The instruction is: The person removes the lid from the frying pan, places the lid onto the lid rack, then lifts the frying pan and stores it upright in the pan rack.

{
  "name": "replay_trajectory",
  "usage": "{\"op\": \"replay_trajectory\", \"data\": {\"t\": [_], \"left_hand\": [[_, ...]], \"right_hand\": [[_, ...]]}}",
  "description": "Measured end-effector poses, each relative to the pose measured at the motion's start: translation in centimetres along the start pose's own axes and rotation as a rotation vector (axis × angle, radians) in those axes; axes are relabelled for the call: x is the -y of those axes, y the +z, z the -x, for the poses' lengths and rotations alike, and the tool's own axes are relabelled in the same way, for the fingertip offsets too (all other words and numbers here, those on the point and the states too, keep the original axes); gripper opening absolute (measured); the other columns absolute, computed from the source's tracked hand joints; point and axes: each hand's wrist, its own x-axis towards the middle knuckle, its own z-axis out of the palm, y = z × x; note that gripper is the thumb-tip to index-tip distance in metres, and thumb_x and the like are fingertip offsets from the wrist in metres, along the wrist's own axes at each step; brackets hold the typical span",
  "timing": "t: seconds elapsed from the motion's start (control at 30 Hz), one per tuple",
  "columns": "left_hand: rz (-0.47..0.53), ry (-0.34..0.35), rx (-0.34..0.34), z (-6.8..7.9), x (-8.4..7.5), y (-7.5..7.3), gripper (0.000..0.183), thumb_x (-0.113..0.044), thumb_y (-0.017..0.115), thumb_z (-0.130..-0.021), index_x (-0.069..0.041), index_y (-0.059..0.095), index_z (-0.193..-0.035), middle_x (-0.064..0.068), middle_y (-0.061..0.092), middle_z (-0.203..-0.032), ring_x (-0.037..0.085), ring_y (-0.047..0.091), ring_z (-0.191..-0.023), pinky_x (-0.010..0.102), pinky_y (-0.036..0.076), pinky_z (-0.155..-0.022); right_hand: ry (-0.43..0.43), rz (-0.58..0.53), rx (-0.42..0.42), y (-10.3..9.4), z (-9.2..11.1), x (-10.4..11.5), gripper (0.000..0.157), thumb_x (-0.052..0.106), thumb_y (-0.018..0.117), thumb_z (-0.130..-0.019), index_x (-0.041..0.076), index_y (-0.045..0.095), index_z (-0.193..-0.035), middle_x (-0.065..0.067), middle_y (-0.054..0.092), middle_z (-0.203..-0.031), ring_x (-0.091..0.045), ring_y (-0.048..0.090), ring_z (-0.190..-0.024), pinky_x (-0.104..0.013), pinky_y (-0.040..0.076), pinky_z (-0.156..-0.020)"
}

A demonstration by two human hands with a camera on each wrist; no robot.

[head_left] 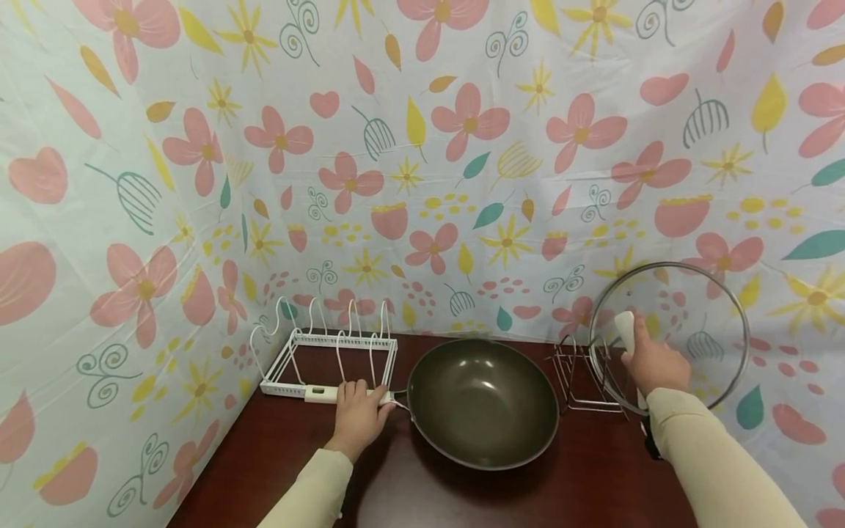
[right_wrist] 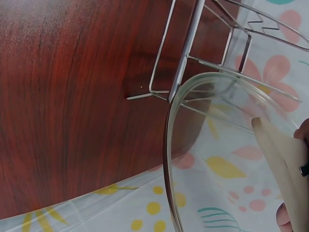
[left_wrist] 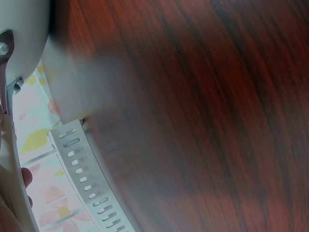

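Note:
My left hand [head_left: 359, 418] grips the cream handle [left_wrist: 13, 169] of a dark-coated wok [head_left: 485, 403], with fingertips visible past the handle in the left wrist view. The wok's pale outside [left_wrist: 29, 29] shows there too. My right hand [head_left: 656, 363] holds a glass lid [head_left: 709, 315] by its cream handle [right_wrist: 280, 154]. The lid stands nearly upright, its rim against or just beside a small wire rack [head_left: 581, 378]; whether it rests in the rack I cannot tell. The palms are hidden.
Behind the wok handle, a white rack [head_left: 284, 385] with tall wire loops stands at the left. Everything stands on a dark red wood-grain table [head_left: 389, 484]. A flower-patterned curtain [head_left: 422, 183] hangs close along the back and left side.

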Motion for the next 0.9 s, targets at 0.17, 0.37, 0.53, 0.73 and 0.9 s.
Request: {"op": "replay_trajectory", "data": {"t": [0.17, 0.37, 0.53, 0.73, 0.9], "left_hand": [[-0.013, -0.019, 0.036, 0.05, 0.24, 0.17, 0.036, -0.046, 0.071, -0.092, -0.021, 0.071, -0.117, 0.012, 0.053, -0.096, 0.036, 0.047, -0.098, 0.057, 0.029, -0.105], [-0.017, -0.014, 0.030, -0.01, 0.42, 0.53, 0.035, -0.047, 0.070, -0.092, -0.022, 0.071, -0.117, 0.010, 0.053, -0.096, 0.034, 0.047, -0.096, 0.056, 0.030, -0.104], [-0.022, -0.018, 0.031, 0.01, 0.40, 0.56, 0.035, -0.047, 0.070, -0.092, -0.022, 0.071, -0.116, 0.010, 0.053, -0.096, 0.035, 0.047, -0.097, 0.056, 0.030, -0.104], [-0.028, -0.007, 0.016, -0.03, 0.45, 0.62, 0.035, -0.047, 0.071, -0.091, -0.022, 0.071, -0.115, 0.010, 0.052, -0.094, 0.034, 0.046, -0.096, 0.056, 0.031, -0.102], [-0.020, -0.001, 0.002, -0.04, 0.31, 0.43, 0.036, -0.046, 0.071, -0.091, -0.020, 0.071, -0.116, 0.012, 0.052, -0.095, 0.035, 0.047, -0.096, 0.057, 0.032, -0.102]], "right_hand": [[0.000, -0.004, 0.000, 0.20, -0.17, 0.15, 0.094, 0.023, 0.063, -0.092, 0.013, 0.001, -0.162, -0.025, 0.060, -0.068, -0.038, 0.054, -0.052, -0.048, 0.040, -0.043], [0.005, -0.012, 0.013, 0.27, -0.30, 0.13, 0.094, 0.022, 0.063, -0.092, 0.012, 0.002, -0.161, -0.026, 0.059, -0.069, -0.040, 0.055, -0.053, -0.048, 0.040, -0.043], [-0.008, -0.015, 0.000, 0.55, -0.54, 0.13, 0.091, 0.022, 0.065, -0.092, 0.011, 0.006, -0.161, -0.026, 0.059, -0.067, -0.039, 0.054, -0.052, -0.048, 0.040, -0.042], [-0.026, -0.015, 0.001, 0.61, -0.71, 0.51, 0.094, 0.021, 0.066, -0.092, 0.011, 0.003, -0.161, -0.025, 0.058, -0.067, -0.038, 0.054, -0.051, -0.048, 0.041, -0.042], [-0.044, -0.008, -0.003, 0.87, -0.87, 0.66, 0.097, 0.019, 0.065, -0.091, 0.011, -0.001, -0.161, -0.023, 0.058, -0.065, -0.037, 0.053, -0.049, -0.050, 0.040, -0.041]]}}
